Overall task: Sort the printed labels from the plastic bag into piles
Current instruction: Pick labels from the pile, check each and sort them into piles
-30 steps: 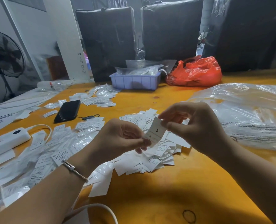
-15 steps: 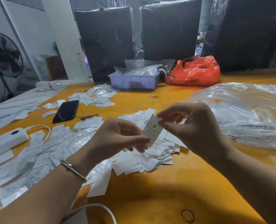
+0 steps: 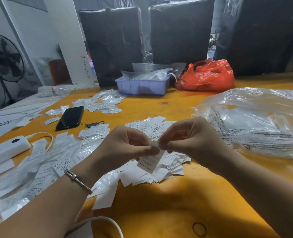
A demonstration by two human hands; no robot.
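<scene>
— Yellow worktop (image 3: 159, 212): where is the held label (image 3: 150, 161)?
— Centre, above the label pile (image 3: 161, 170); left hand (image 3: 125, 148) and right hand (image 3: 190, 141) both pinch its top edge.
— Plastic bag (image 3: 253, 122)?
— Three o'clock.

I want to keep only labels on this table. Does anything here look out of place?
Yes. A black phone lies among the scattered labels on the left, and a white power bank with its cable rests near the left edge. Neither belongs to the sorting.
</scene>
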